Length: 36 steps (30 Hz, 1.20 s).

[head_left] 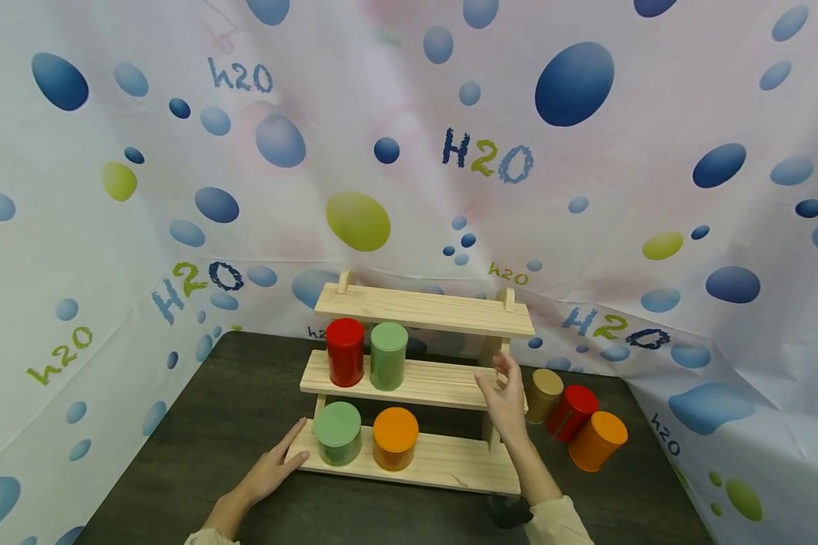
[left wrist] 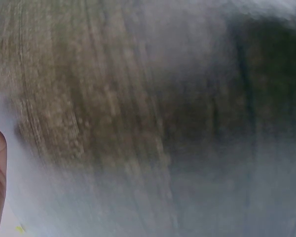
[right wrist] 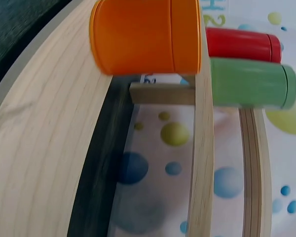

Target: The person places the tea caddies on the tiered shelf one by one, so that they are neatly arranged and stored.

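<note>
Dark tabletop (head_left: 157,446) across lower frame. Three-tiered wooden rack (head_left: 423,309), lower centre. Left hand (head_left: 270,472) touching its bottom-left end, grip spread; right hand (head_left: 507,397) by its middle-right end, grip apart. Four canisters (head_left: 394,439) on lower two tiers; three other canisters (head_left: 582,399), lower right

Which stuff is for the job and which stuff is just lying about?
Probably for the job:
wooden rack, touched by the left hand
red can, orange can and two green cans on it
gold can, other red can, other orange can beside it

Probably just around:
dark table underneath
spotted sheet behind
</note>
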{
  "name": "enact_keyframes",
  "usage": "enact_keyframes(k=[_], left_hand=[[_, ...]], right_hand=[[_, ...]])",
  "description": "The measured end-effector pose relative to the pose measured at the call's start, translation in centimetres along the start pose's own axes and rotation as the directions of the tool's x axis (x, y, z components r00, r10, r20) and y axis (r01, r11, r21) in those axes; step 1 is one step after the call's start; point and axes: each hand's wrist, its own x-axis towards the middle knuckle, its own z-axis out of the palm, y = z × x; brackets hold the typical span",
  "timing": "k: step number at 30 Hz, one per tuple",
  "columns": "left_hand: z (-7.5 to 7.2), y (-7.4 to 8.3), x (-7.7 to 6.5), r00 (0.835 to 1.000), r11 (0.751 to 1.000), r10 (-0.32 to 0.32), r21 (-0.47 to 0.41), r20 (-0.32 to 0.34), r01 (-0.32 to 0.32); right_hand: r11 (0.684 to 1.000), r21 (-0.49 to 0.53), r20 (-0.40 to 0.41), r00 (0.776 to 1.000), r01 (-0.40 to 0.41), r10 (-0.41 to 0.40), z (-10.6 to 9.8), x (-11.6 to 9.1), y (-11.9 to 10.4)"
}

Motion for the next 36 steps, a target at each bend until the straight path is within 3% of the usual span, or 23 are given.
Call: enact_keyframes(k=[7, 19, 36], left_hand=[[0.0, 0.0, 0.1, 1.000, 1.000, 0.009, -0.010, 0.005, -0.009], [0.1, -0.1, 0.0, 1.000, 1.000, 0.012, -0.013, -0.007, -0.013], [0.2, -0.3, 0.1, 1.000, 1.000, 0.018, -0.009, -0.014, -0.018]], right_hand=[[0.998, -0.029, -0.059, 0.997, -0.052, 0.050, -2.0, -0.5, 0.9], [0.994, -0.023, -0.119, 0.988, -0.106, 0.103, -2.9, -1.8, 2.2], [0.977, -0.105, -0.301, 0.942, -0.184, 0.145, -5.3, -3.6, 3.6]])
